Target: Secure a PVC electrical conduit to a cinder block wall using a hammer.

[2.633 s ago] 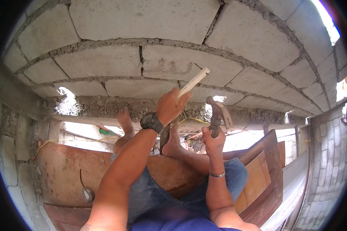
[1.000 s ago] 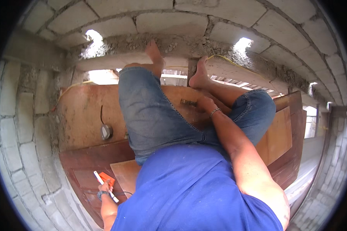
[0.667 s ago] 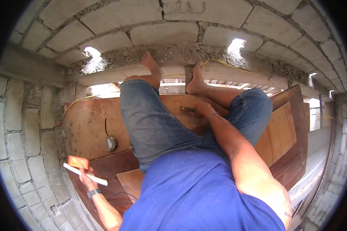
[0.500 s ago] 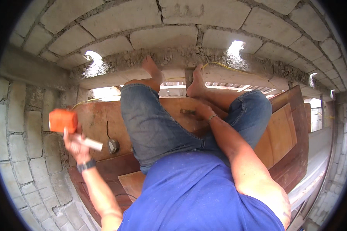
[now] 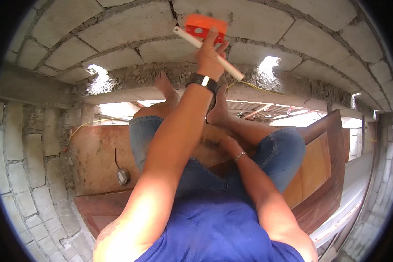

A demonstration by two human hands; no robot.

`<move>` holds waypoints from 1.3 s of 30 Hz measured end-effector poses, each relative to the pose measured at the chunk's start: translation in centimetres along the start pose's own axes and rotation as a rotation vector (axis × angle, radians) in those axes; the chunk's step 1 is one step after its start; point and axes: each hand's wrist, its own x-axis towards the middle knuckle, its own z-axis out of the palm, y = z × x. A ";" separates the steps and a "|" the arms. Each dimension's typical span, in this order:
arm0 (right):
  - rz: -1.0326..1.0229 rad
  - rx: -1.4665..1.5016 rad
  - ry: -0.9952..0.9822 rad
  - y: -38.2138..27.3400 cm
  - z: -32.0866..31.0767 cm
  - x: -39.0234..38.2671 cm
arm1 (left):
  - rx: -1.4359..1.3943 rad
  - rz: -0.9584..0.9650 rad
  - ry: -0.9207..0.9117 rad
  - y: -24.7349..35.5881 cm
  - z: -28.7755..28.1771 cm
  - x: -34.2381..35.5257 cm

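My left hand (image 5: 210,56) is raised before the block wall (image 5: 262,26), closed on an orange plastic box (image 5: 205,22) with a round hole in its red side and on a slim white bar (image 5: 229,67) held crosswise. Low between my crossed legs, my right hand (image 5: 227,146) is closed round the hammer (image 5: 210,140), whose shape is dim and partly hidden. My bare feet (image 5: 163,85) are propped near the rough concrete ledge (image 5: 126,83) under the wall.
Brown wooden boards (image 5: 91,161) lie under me, with a round grey tool (image 5: 122,176) trailing a dark strip at the left. A thin yellow cable (image 5: 262,90) runs along the ledge. Side block walls (image 5: 17,174) flank me; ragged holes (image 5: 268,67) pierce the base of the far wall.
My left hand has swung from low at the left up to the wall, carrying the orange box, picked up since the earliest frame, and the white bar. My right hand dropped between my legs earlier.
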 end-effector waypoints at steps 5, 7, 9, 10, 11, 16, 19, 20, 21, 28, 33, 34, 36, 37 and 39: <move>0.033 0.098 -0.038 -1.4 -3.8 -1.4 | -0.030 -0.009 0.142 -2.7 1.7 4.7; 0.019 0.122 -0.076 -1.0 -3.9 -1.0 | -0.069 -0.009 0.205 -3.4 2.1 6.2; 0.054 0.103 -0.160 -0.9 -3.7 -0.4 | -0.075 -0.008 0.185 -4.1 2.1 7.1; 0.090 0.089 -0.237 -0.8 -3.4 -0.2 | -0.077 0.010 0.159 -4.5 2.2 7.4; 0.089 0.086 -0.243 -0.6 -3.2 0.0 | -0.078 0.029 0.133 -4.8 2.3 7.6; 0.121 0.157 -0.186 0.1 -2.6 0.4 | -0.079 0.025 0.114 -5.2 2.5 7.9; 0.105 0.146 -0.184 -0.1 -2.9 0.3 | -0.038 0.024 0.121 -5.3 2.0 7.9; 0.110 0.147 -0.185 -0.2 -3.1 0.4 | -0.033 0.025 0.133 -5.3 1.9 7.9; 0.105 0.144 -0.210 -0.3 -3.5 0.3 | -0.024 0.025 0.139 -5.5 2.0 7.8; 0.040 0.128 -0.138 0.0 -2.7 0.0 | -0.034 0.022 0.137 -5.5 2.1 8.2; 0.087 0.168 -0.139 0.1 -2.5 0.2 | -0.052 0.011 0.155 -5.7 2.3 7.9; 0.089 0.164 -0.162 0.0 -2.6 0.2 | -0.049 0.015 0.141 -5.7 2.2 7.9; 0.075 0.166 -0.148 -0.1 -2.9 0.1 | -0.034 0.021 0.141 -5.6 2.1 7.9; 0.062 0.167 -0.134 -0.2 -3.2 0.1 | -0.022 0.026 0.140 -5.5 2.0 7.9; 0.073 0.165 -0.147 -0.6 -3.8 0.0 | -0.014 0.042 0.122 -5.7 1.9 7.8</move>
